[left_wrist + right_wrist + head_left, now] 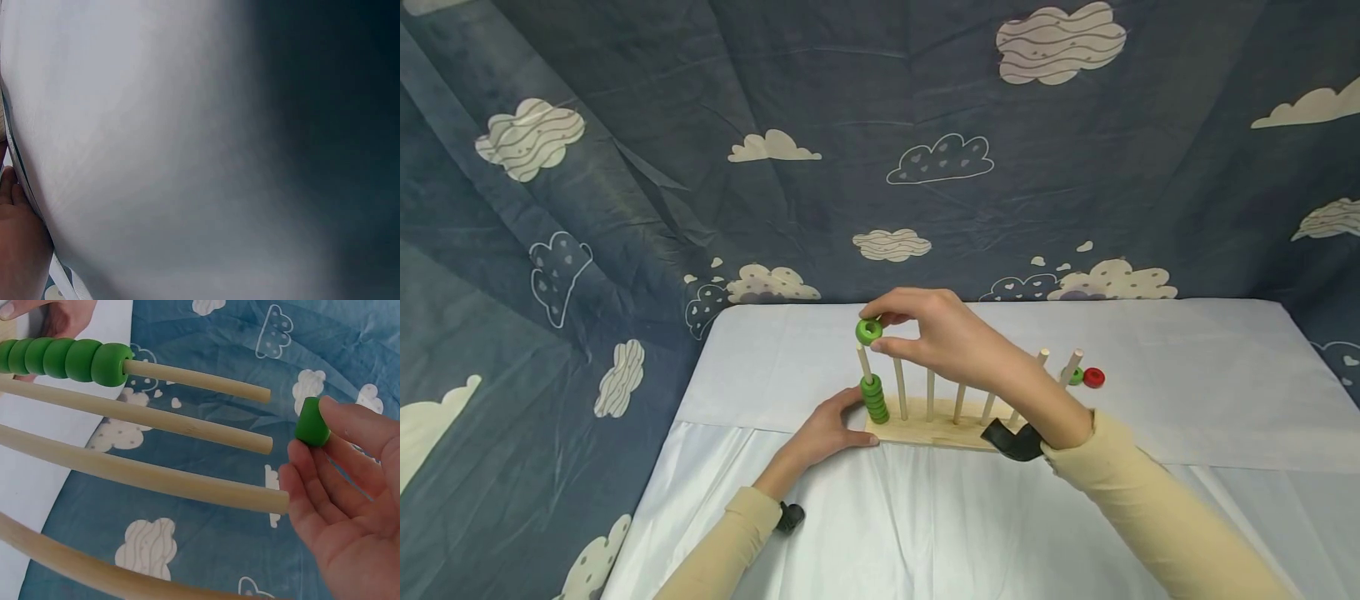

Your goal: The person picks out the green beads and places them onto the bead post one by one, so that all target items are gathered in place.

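Note:
My right hand [951, 337] pinches a green wooden bead [869, 332] between thumb and fingertips, just above the top of the leftmost peg [864, 364]. The bead's hole shows in the head view. In the right wrist view the held bead [312, 422] is off to the side of the peg tips. A stack of several green beads [874, 399] sits on the lower part of that peg. My left hand [826, 431] grips the left end of the wooden base [928, 429], thumb at its front edge and fingers behind.
Several more bare pegs [930, 396] stand along the base to the right. Behind the rightmost peg lie a green bead [1077, 377] and a red bead [1094, 378] on the white cloth [1187, 392]. A dark cloud-patterned curtain [850, 200] hangs behind the table.

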Demonstrator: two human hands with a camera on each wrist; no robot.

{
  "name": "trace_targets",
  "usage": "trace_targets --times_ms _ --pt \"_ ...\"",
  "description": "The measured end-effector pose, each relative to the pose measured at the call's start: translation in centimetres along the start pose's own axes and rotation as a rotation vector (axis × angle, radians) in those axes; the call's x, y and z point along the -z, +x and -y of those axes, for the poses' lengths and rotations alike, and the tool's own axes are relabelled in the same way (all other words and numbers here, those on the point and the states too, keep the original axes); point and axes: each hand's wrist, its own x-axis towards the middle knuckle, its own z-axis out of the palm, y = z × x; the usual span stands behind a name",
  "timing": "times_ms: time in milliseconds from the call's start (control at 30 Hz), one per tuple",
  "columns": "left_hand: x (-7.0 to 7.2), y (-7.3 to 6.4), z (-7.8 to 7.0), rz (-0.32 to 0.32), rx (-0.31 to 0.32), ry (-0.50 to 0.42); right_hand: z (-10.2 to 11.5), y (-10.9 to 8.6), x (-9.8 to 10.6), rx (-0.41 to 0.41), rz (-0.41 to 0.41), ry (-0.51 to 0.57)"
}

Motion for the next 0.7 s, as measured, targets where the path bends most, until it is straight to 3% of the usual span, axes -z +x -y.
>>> trace_targets --times_ms 433,700 --pt "0.0 0.0 0.0 0.01 -0.008 -0.003 -0.3 1.2 -0.8 -0.053 0.119 -0.039" --pt "0.2 -0.2 -0.2 0.006 -0.011 -0.014 -0.5 1.4 -1.3 -0.04 0.167 -0.054"
